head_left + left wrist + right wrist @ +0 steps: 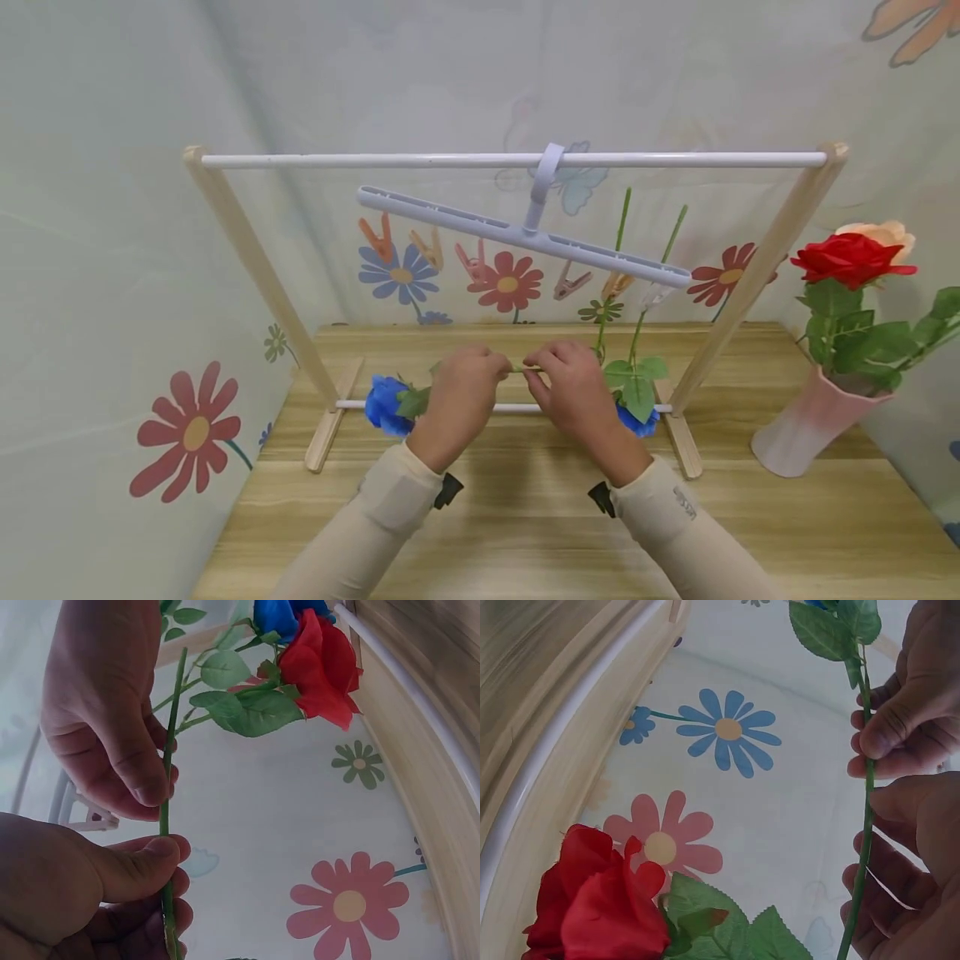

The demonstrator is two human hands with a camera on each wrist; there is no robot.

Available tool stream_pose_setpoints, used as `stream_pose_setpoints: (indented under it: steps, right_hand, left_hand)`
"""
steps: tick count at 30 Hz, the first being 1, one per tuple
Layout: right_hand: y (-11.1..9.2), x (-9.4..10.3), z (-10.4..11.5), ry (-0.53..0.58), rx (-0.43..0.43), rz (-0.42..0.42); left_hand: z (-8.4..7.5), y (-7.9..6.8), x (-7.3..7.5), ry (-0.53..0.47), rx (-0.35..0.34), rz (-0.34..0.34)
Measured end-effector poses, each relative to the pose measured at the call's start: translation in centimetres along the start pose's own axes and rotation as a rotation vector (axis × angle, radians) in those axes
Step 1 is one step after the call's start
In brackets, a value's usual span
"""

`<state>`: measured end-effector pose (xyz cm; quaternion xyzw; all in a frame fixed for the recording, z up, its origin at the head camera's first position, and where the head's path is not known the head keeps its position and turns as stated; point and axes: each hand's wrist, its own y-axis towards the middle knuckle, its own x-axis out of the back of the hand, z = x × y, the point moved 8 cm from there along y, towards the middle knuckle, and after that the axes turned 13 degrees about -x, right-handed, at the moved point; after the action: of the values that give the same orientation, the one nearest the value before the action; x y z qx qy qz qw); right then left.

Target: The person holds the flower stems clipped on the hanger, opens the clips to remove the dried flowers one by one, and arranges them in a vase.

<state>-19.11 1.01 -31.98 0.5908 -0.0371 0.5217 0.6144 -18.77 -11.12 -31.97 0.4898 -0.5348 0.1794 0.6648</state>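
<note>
In the head view my left hand (461, 400) and right hand (573, 396) are close together below the hanger, both pinching the green stem (517, 370) of an artificial blue rose (386, 406). The bloom lies to the left, beyond my left hand, with leaves beside it. Thumb and fingers of the left hand (90, 892) pinch the stem in the left wrist view. In the right wrist view the right hand (915, 855) holds it further from the leaves (821, 634). A light-coloured hanger (465, 223) with several clips hangs above, tilted down to the right.
Two stems hang upside down from the hanger's right clips; a blue rose (637, 419) and a red rose (604, 900) hang there. A wooden rack with a white top rod (375, 161) stands on the table (487, 533). A pink-white vase (813, 425) holds flowers at right.
</note>
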Motion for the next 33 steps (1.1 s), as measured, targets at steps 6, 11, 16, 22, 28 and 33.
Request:
stream_pose_setpoints:
  steps: [6, 11, 16, 22, 28, 33]
  right_hand:
    - [-0.5, -0.5, 0.1, 0.009, 0.013, 0.023]
    - [-0.9, -0.7, 0.2, -0.008, 0.052, 0.021]
    - [-1.1, -0.7, 0.3, -0.045, 0.071, 0.018]
    - [-1.3, -0.4, 0.6, -0.075, 0.089, -0.029]
    - [-1.6, -0.2, 0.6, -0.094, 0.083, -0.088]
    - [-1.7, -0.1, 0.4, -0.108, 0.073, -0.117]
  left_hand:
    - [-0.5, 0.1, -0.1, 0.030, -0.027, -0.003]
    - [-0.9, 0.1, -0.6, 0.036, -0.037, 0.026]
    - [-1.2, 0.2, -1.0, 0.064, -0.043, 0.056]
    - [-1.4, 0.4, -1.2, 0.065, -0.034, 0.047]
    - [-1.8, 0.5, -1.2, 0.091, -0.041, 0.035]
    - [-2.1, 0.5, -1.0, 0.103, -0.049, 0.008]
